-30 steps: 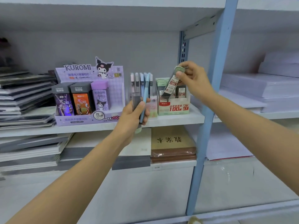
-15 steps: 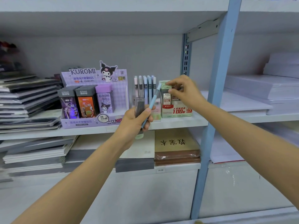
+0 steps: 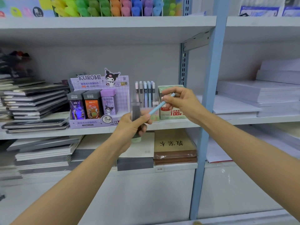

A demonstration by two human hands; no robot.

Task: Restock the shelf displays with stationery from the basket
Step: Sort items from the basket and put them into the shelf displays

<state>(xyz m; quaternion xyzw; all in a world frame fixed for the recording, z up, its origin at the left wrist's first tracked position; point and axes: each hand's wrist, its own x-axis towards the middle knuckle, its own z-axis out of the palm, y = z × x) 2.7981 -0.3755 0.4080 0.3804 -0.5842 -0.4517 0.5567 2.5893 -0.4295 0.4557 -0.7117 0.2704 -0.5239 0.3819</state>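
Pinching pen (image 3: 156,108), right grip (image 3: 183,103); left (image 3: 129,128), case (image 3: 136,112)

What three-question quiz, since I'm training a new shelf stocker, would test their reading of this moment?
1. True or false: the right hand pinches the slim light-blue pen.
2. The left hand grips: A) a dark grey translucent case; B) scissors; C) a stapler.
3. Fill in: the purple cardboard display box on the shelf reads "____".
Key: 1 true; 2 A; 3 KUROMI.
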